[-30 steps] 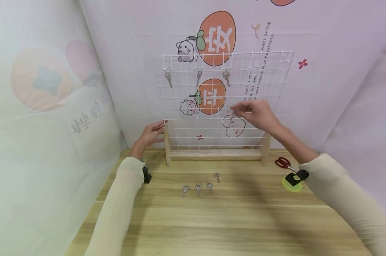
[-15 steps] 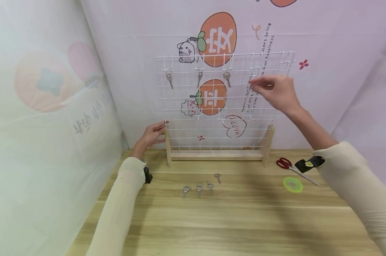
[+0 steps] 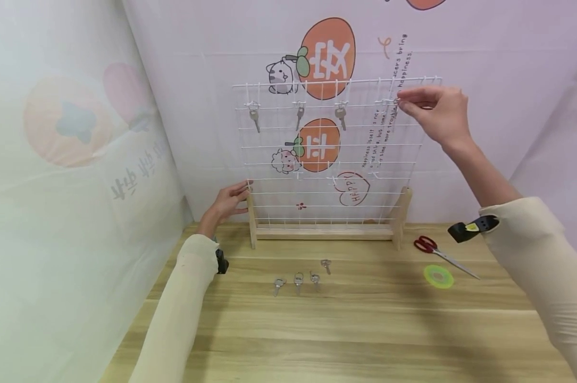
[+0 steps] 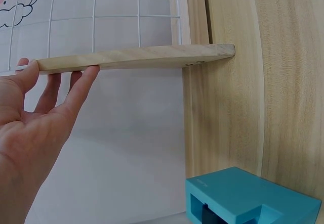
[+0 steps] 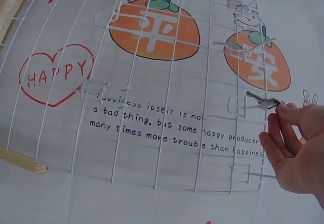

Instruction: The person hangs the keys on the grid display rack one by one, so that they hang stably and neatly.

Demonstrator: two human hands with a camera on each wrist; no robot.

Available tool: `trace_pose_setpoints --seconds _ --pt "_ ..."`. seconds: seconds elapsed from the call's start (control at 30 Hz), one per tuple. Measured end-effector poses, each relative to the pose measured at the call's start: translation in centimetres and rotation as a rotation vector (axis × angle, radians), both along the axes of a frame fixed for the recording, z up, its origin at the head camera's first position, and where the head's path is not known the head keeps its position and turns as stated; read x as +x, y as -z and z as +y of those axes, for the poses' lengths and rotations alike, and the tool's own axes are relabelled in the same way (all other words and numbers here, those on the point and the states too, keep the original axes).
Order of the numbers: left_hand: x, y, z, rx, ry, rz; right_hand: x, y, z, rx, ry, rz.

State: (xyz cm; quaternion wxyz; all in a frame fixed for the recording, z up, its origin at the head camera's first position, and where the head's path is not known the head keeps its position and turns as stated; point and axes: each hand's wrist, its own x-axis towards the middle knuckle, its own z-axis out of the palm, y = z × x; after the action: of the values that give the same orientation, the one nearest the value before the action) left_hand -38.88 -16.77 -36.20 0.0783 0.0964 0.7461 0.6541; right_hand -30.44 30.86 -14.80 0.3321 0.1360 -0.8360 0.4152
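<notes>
Pinching a silver key point(image 5: 263, 101) by its head end, the thumb and a finger of the right hand point(image 3: 443, 116) are clamping it at the upper right of the white wire rack point(image 3: 322, 82), just beside a white hook point(image 3: 386, 101). The key's long axis is running roughly along the rack's height: in the right wrist view its blade is pointing left and slightly up, toward the side where the wooden stand point(image 3: 322, 234) is showing. Whether it is touching the hook, I cannot tell; in the head view the fingers are mostly hiding it.

The right forearm point(image 3: 486, 170) is slanting up and leftward out of a pale sleeve point(image 3: 532, 255), with the hand bending left at the wrist.

The left hand point(image 3: 227, 203) is holding the left upright point(image 4: 136, 57) of the stand, thumb and fingertip pinching its upper end while the other fingers are reaching along its outer side.

Three hanging keys point(image 3: 341, 115) are pointing their blades downward along the rack's upper part. Four loose keys point(image 3: 299, 283) are lying on the table point(image 3: 288, 335) in front, and red-handled scissors point(image 3: 426, 244) and a green disc point(image 3: 438, 276) are resting at the right.
</notes>
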Motion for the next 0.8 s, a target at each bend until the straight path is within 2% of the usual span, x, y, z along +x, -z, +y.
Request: trace_pose_setpoints --seconds 0.47,0.67,0.8 --pt "0.2 -0.3 0.2 -0.005 0.019 0.007 -0.6 0.0 0.4 -0.023 0.003 -0.131" --pt "0.2 -0.4 0.2 -0.006 0.008 -0.005 0.0 -0.3 0.6 -0.057 -0.001 -0.122" --pt "0.0 -0.3 0.1 -0.01 0.0 -0.016 0.7 -0.3 0.3 -0.031 -0.007 -0.113"
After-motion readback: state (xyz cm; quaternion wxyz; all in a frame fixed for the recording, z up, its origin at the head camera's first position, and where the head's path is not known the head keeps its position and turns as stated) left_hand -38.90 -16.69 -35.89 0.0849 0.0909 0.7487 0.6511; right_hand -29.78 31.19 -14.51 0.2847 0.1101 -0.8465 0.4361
